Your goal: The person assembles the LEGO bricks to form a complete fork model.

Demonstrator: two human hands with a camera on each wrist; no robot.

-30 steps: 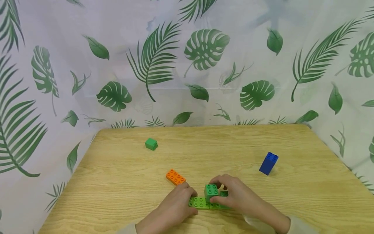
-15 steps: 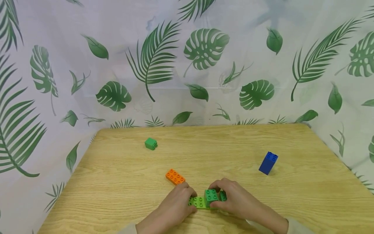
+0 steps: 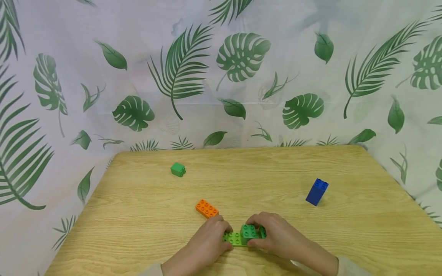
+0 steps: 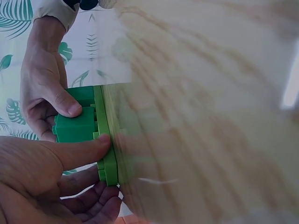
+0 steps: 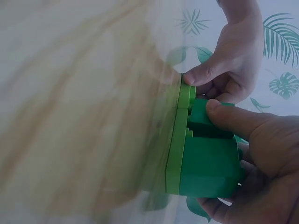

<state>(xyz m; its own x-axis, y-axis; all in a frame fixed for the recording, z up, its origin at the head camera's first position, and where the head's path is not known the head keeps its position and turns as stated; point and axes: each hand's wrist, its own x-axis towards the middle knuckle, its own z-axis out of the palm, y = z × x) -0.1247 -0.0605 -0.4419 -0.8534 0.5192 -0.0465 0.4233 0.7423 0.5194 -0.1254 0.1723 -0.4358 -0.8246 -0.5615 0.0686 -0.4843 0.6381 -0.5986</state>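
Observation:
In the head view, my right hand [image 3: 281, 234] pinches a green building block [image 3: 248, 232] between thumb and fingers. The block sits over the middle of a row of thin light-green bricks [image 3: 235, 239] lying on the table, close against their studs. A second green block [image 5: 209, 167] stands upright on the row's right end, under the right hand; a small gap separates the two blocks in the right wrist view. My left hand [image 3: 212, 239] pinches the row's left end, its thumb along the near side [image 4: 110, 161] in the left wrist view.
Just beyond the left hand lies an orange brick [image 3: 206, 209]. A green block [image 3: 178, 169] rests on its side at the back left of the wooden table [image 3: 138, 214]. A tall blue block [image 3: 317, 192] stands at the right. Leaf-printed cloth [image 3: 203, 84] hangs behind.
The right hand has lowered the green block onto the light-green row, shifting slightly left at the end. My left hand has stayed in place on the row's left end.

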